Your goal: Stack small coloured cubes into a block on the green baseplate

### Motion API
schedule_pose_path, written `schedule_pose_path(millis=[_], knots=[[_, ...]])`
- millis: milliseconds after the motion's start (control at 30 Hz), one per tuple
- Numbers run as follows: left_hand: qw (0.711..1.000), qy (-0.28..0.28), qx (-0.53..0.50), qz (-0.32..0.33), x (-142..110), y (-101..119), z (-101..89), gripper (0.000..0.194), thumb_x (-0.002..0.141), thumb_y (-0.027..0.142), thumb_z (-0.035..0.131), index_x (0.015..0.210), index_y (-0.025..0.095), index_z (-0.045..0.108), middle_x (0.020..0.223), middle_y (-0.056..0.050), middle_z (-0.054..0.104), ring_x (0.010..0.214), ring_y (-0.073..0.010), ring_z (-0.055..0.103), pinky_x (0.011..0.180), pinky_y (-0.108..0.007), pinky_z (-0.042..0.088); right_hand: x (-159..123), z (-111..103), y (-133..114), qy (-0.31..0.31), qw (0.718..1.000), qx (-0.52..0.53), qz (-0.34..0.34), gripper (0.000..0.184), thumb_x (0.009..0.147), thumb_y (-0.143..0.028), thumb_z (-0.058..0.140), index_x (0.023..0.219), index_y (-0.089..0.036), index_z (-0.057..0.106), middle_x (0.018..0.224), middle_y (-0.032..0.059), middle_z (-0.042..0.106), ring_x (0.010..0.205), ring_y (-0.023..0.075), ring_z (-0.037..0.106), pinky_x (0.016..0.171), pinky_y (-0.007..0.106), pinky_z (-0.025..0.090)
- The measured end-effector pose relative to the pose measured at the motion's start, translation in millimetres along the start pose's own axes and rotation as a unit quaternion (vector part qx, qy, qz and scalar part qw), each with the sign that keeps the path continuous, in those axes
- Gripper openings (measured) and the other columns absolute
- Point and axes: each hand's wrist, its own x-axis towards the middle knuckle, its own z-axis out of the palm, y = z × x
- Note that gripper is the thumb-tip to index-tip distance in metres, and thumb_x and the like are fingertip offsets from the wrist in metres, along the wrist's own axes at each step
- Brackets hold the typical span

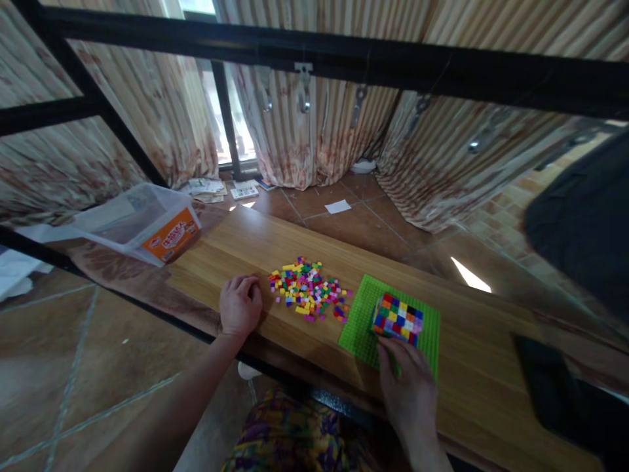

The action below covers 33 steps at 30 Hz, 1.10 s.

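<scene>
My left hand (240, 305) rests on the wooden tabletop with its fingers curled in, left of a loose pile of small coloured toy bricks (304, 288). Nothing shows in its grasp. My right hand (405, 377) reaches over the near edge of a green studded baseplate (361, 321). Its thumb and fingertips come together at the front left corner of a block of joined toy bricks (399, 318), multicoloured on top. Whether a small brick sits between those fingertips is hidden. The block stands on the right part of the baseplate.
A clear plastic box (137, 223) with an orange label stands at the table's left end. A black bar (344, 56) crosses above the table (472, 341). A dark flat object (540, 377) lies at the right. Striped curtains (324, 131) hang behind; papers (338, 207) lie on the floor.
</scene>
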Motion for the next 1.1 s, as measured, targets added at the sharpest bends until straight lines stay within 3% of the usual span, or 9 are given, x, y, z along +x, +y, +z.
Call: schedule_pose_path(millis=[100,233,433,767,1100], knots=[[1.0,0.001,-0.006,-0.003,-0.3,0.5,0.0,0.022,0.085,0.023,0.049,0.091,0.018,0.069,0.096,-0.009,0.068,0.093,-0.025,0.06,0.088,-0.039,0.048,15.9,8.7,-19.5,0.006,0.999,0.033,-0.008,0.021,0.094,-0.029,0.054,0.095,-0.017,0.07,0.092,0.0078,0.07,0.086,0.0188,0.063,0.081,0.032,0.049],[1.0,-0.002,-0.007,-0.009,-0.7,1.0,0.0,0.022,0.085,0.023,0.049,0.091,0.018,0.069,0.096,-0.009,0.068,0.094,-0.0251,0.059,0.088,-0.039,0.048,53.9,42.2,-41.3,-0.06,0.996,0.058,-0.024,0.024,0.096,-0.024,0.047,0.098,-0.016,0.07,0.094,0.0077,0.07,0.087,0.0189,0.061,0.082,0.032,0.047],[1.0,-0.001,-0.011,-0.007,-1.0,3.3,-2.4,0.021,0.086,0.022,0.049,0.091,0.018,0.069,0.096,-0.009,0.068,0.092,-0.0245,0.058,0.087,-0.038,0.048,81.7,82.7,-36.2,-0.162,0.987,-0.009,0.021,0.025,0.092,-0.017,0.048,0.088,-0.015,0.072,0.085,0.0084,0.068,0.082,0.0219,0.059,0.079,0.033,0.044],[1.0,0.005,-0.014,-0.009,-3.2,2.6,-1.2,0.018,0.086,0.021,0.052,0.09,0.019,0.07,0.096,-0.007,0.069,0.092,-0.0241,0.059,0.085,-0.037,0.049,84.0,89.1,-35.5,-0.216,0.975,0.006,0.054,0.018,0.088,-0.015,0.052,0.087,-0.017,0.069,0.089,0.0079,0.067,0.085,0.0206,0.06,0.08,0.031,0.043],[1.0,0.009,-0.019,-0.01,-3.2,3.1,-1.8,0.018,0.085,0.019,0.051,0.09,0.019,0.069,0.097,-0.008,0.069,0.093,-0.0241,0.059,0.087,-0.039,0.049,86.1,96.6,-37.1,-0.218,0.975,0.02,0.043,0.019,0.089,-0.017,0.049,0.079,-0.018,0.066,0.084,0.008,0.065,0.082,0.0214,0.059,0.078,0.032,0.043]])
